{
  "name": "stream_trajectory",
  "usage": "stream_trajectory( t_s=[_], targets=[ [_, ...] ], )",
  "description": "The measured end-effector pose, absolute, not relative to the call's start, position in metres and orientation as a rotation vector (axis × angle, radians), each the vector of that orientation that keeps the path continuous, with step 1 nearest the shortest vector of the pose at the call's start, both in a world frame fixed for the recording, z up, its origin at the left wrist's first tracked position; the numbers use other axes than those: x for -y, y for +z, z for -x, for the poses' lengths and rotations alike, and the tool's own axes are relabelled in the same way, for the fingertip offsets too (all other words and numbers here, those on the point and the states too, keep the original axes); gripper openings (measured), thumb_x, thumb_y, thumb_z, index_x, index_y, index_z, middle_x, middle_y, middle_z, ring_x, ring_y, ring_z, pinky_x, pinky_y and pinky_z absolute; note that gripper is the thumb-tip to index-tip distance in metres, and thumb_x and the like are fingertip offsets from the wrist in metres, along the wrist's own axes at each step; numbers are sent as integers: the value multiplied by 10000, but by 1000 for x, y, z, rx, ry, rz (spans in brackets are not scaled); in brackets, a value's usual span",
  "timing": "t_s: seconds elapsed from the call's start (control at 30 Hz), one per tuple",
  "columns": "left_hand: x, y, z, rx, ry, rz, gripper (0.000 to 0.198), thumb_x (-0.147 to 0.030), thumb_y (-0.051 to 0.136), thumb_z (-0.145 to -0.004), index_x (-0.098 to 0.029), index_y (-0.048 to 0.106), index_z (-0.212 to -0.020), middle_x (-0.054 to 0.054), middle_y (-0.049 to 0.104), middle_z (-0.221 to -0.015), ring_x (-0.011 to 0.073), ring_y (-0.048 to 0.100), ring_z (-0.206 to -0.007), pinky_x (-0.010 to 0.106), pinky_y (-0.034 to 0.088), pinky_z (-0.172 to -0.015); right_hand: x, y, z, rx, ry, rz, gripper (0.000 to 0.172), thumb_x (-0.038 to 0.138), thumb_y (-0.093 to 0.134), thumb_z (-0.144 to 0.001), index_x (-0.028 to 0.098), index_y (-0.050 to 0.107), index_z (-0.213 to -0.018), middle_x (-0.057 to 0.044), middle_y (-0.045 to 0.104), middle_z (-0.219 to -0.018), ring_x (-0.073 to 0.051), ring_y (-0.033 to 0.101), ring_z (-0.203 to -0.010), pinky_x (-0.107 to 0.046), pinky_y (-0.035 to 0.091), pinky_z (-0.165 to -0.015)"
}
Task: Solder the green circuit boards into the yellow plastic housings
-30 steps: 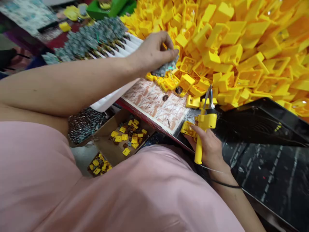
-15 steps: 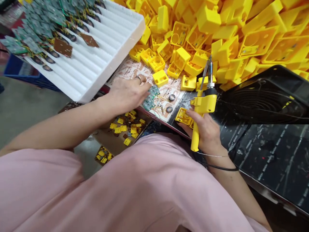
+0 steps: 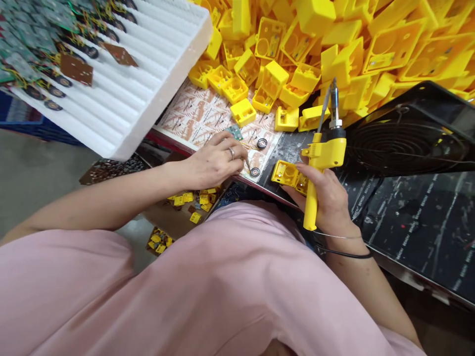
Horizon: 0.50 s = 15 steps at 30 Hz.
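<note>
At the near edge of the desk (image 3: 419, 232), the right hand (image 3: 329, 195) is grasping a yellow soldering gun (image 3: 326, 154) together with an open yellow case (image 3: 285, 172), showing no board inside. The left hand (image 3: 213, 160) is curling its fingers beside a circuit board (image 3: 234, 131) (whether they are pinching something, I cannot tell). Two speakers (image 3: 261, 143) are lying uncased, so the work is looking unfinished. Toward the far edge, more cases (image 3: 393, 47) are lying heaped.

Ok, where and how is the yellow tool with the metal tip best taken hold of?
Take the yellow tool by its handle, probably from the near side, where the right hand is. The slim handle points toward that side, while the metal tip points away and might be hot.
</note>
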State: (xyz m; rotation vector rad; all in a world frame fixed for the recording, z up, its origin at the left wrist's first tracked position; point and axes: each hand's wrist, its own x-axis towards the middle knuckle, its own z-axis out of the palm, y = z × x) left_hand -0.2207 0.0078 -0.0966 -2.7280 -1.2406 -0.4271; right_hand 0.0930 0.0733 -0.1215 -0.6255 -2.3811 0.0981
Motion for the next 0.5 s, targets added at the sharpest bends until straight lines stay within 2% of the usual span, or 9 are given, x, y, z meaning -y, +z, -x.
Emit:
stream_trajectory(
  t_s=[0.1,0.2,0.23,0.3,0.33,0.4,0.5],
  targets=[
    [-5,-98,212,1415,-777,2664,147,-207,551,-1033,-194,643,-920,51,787,-1162,215,690,-1107,442,473,-1089,-72,-124,-93,2363,90,651,568,327,802,-934,231,538,-1428,-64,760,-1081,-224,738,-868,-330,605,-773],
    [-8,-96,193,1774,-1082,2653,151,-223,534,-1024,-189,651,-937,14,791,-982,177,727,-984,444,448,-1145,-71,-120,-91,2383,99,618,537,407,797,-934,217,579,-1387,-50,759,-978,-229,740,-847,-372,617,-853],
    [-10,-95,185,1858,-1124,2666,160,-242,536,-1013,-183,657,-926,5,778,-918,166,723,-918,426,464,-1123,-71,-117,-91,2385,118,602,543,421,800,-931,223,582,-1387,-48,764,-981,-236,749,-877,-405,616,-923],
    [-14,-93,174,1974,-1149,2706,180,-272,546,-981,-172,670,-899,2,758,-857,147,696,-812,343,524,-978,-70,-108,-94,2355,154,599,527,363,831,-907,237,603,-1365,-49,780,-1021,-242,764,-939,-441,600,-1013],
    [-17,-92,170,2018,-1144,2729,186,-281,553,-964,-166,676,-884,8,756,-851,140,684,-781,301,532,-886,-68,-103,-97,2324,163,607,497,300,850,-886,241,628,-1327,-44,787,-1023,-234,767,-928,-418,607,-988],
    [-21,-90,167,2087,-1123,2764,201,-286,558,-941,-157,696,-875,20,763,-856,136,682,-764,255,515,-773,-65,-94,-104,2247,175,629,415,190,874,-843,242,680,-1206,-13,790,-950,-190,756,-805,-326,617,-823],
    [-27,-87,167,2136,-1067,2805,236,-306,570,-930,-155,751,-936,31,779,-869,147,697,-782,262,525,-789,-59,-87,-121,2164,220,606,272,210,872,-849,243,718,-1070,35,755,-783,-141,699,-631,-262,561,-631]
  ],
)
